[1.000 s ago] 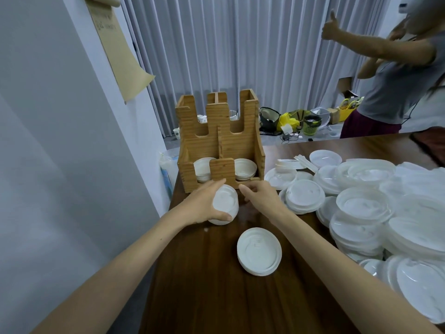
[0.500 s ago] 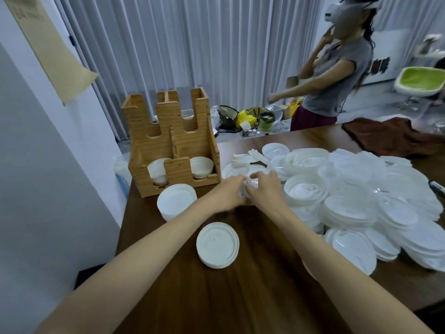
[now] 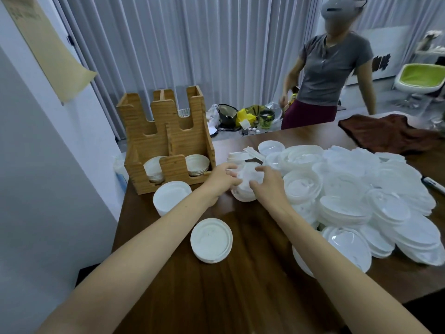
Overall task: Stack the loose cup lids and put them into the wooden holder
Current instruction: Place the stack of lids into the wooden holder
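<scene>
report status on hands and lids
Left hand and right hand both gripping a small lid stack at the edge of the pile. Wooden holder has lids low in both front slots. Front stack sits just before it, near stack closer in.

The place is looking like an office or meeting room serving as a work space. Vertical blinds (image 3: 192,56) are hanging across the far side, and a long wooden surface (image 3: 240,297) is carrying a heap of lids (image 3: 349,184). Brown paper (image 3: 48,44) is hanging on the wall and bags (image 3: 231,114) are lying on the floor. A person (image 3: 332,68) wearing a headset (image 3: 342,7) is standing near a green chair (image 3: 421,75).
</scene>
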